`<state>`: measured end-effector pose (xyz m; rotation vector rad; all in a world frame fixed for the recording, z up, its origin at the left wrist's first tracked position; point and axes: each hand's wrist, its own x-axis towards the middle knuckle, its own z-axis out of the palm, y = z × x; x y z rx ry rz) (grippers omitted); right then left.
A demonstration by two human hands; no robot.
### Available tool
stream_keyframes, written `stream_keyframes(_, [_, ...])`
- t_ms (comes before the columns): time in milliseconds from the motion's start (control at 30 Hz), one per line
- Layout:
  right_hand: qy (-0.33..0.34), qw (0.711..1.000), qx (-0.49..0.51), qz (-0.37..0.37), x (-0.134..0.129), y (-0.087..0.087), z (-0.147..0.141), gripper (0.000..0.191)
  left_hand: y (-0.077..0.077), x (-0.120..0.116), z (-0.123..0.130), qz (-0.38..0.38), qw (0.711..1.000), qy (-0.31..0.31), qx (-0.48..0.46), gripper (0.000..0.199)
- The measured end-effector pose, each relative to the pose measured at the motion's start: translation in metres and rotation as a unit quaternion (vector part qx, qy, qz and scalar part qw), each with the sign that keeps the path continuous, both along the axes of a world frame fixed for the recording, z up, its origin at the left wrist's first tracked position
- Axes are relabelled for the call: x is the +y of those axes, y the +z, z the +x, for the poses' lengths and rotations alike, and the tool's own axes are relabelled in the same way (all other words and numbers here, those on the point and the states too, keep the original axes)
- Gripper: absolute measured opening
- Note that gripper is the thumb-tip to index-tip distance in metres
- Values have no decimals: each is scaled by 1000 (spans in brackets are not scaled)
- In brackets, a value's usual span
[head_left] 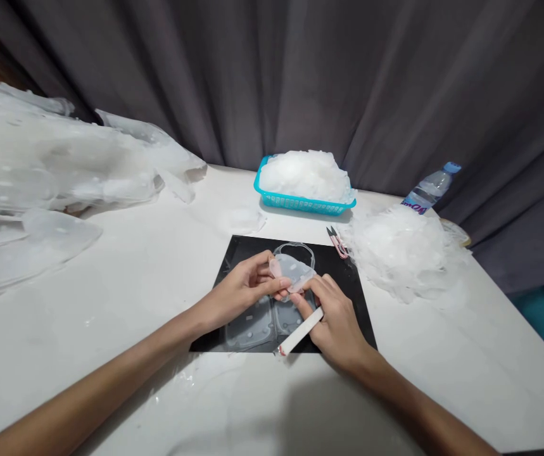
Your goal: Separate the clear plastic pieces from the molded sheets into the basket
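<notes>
Above a black mat [208,339], my left hand [247,282] pinches a thin, translucent whitish piece [294,271] of soft-looking sheet between thumb and fingers. My right hand [335,316] has its thumb and index finger at the lower right edge of that piece. Tucked in the right hand is a white stick-like tool [301,330], its reddish end pointing down toward the mat's front edge; its other end is hidden by the fingers. Beneath the hands, clear sheet pieces [251,326] with small raised dots lie on the mat. A clear ring-shaped outline [307,247] lies just behind the held piece.
A blue basket [300,204] heaped with white translucent pieces stands at the back. Pink-handled thread snips [337,242] lie beside a loose pile [404,253] on the right, with a water bottle [430,189] behind. Large translucent sheets [63,158] are heaped at left. A grey curtain [253,76] hangs behind.
</notes>
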<state>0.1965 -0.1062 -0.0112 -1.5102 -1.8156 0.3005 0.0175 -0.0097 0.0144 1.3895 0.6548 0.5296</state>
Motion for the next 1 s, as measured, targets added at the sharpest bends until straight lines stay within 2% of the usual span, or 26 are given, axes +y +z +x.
stream_keyframes(100, [-9,1000,-3,-1,1,-2,5,15,3,4,-7,20,999,-25,18,30])
stream_keyframes(233, [-106,994,-34,11,5,-11,23,13,9,16,-26,40,995,-76,60,29])
stream_keyframes(300, [-123,992,-29,14,6,-13,28,13,10,21,-34,34,993,-92,71,30])
stream_keyframes(433, [-76,997,-11,14,5,-8,26,12,7,22,-35,54,991,-77,92,23])
stream_keyframes(533, [-41,999,-4,-4,3,-6,24,8,3,19,-30,135,981,-54,124,15])
stream_keyframes(600, [-25,1000,3,-18,2,-5,24,19,0,17,-26,171,975,-39,138,18])
stream_keyframes(700, [-8,1000,14,-23,2,-4,22,25,-2,14,-23,141,983,-23,113,23])
stream_keyframes(800, [-13,1000,5,-10,1,-4,17,3,-4,10,-20,106,990,8,90,33])
stream_keyframes(900, [-10,999,-32,23,0,-6,12,15,-2,6,-18,95,990,20,104,43])
stream_keyframes(1000, [9,997,-68,46,-1,-9,9,19,3,4,-16,100,988,17,117,38])
